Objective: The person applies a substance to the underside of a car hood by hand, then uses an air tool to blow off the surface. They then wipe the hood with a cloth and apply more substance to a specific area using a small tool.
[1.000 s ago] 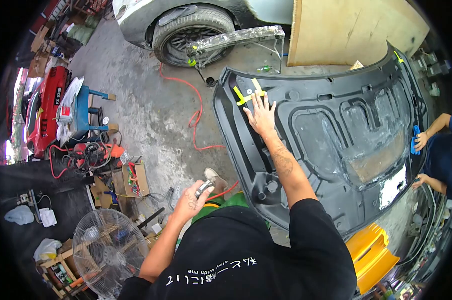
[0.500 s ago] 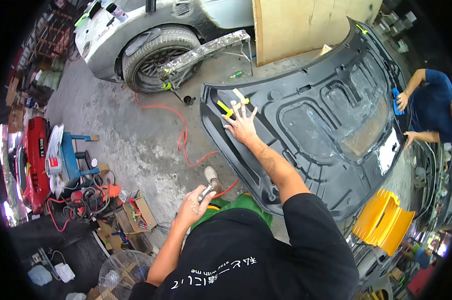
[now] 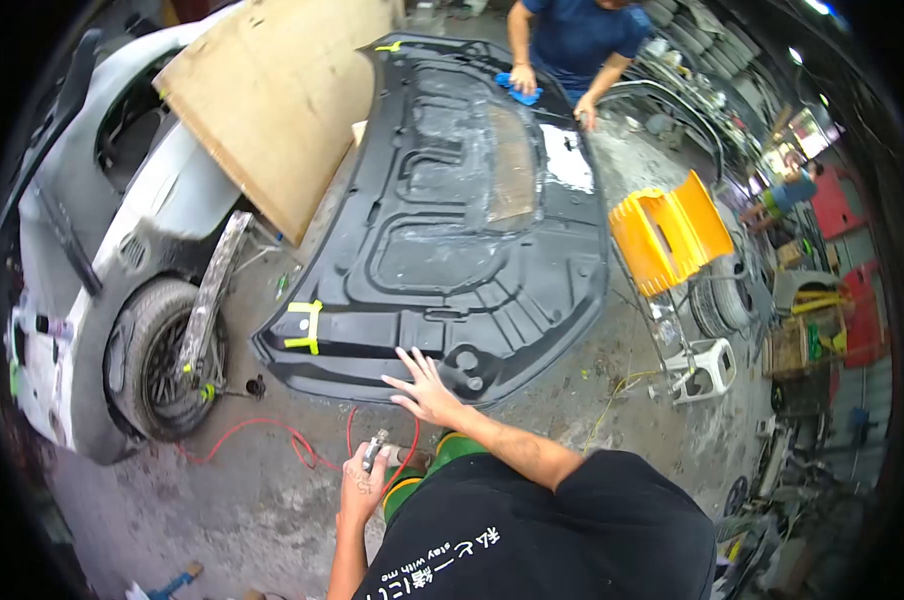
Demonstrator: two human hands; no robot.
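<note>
My left hand [image 3: 360,478] is wrapped round a small silver air blow gun [image 3: 375,452], held low in front of my body beside a red hose [image 3: 413,440]. My right hand [image 3: 427,392] has its fingers spread at the near edge of a black car hood [image 3: 452,300], which lies with its ribbed underside up. Strips of yellow tape [image 3: 316,328] mark the hood's near left corner, left of my right hand. Across the hood, a co-worker [image 3: 582,45] presses a blue cloth [image 3: 518,90] on its far right edge.
To the left stands a car body with a dusty wheel [image 3: 162,360] and a paint-spattered stand [image 3: 215,290]. A wooden panel [image 3: 272,110] leans behind them. On the right are a yellow plastic part [image 3: 672,235] and a white stool [image 3: 707,368]. Red hose trails over the floor.
My view has swung to the right. My right hand has left the taped corner and is now at the hood's near edge. The left hand still grips the air blow gun.
</note>
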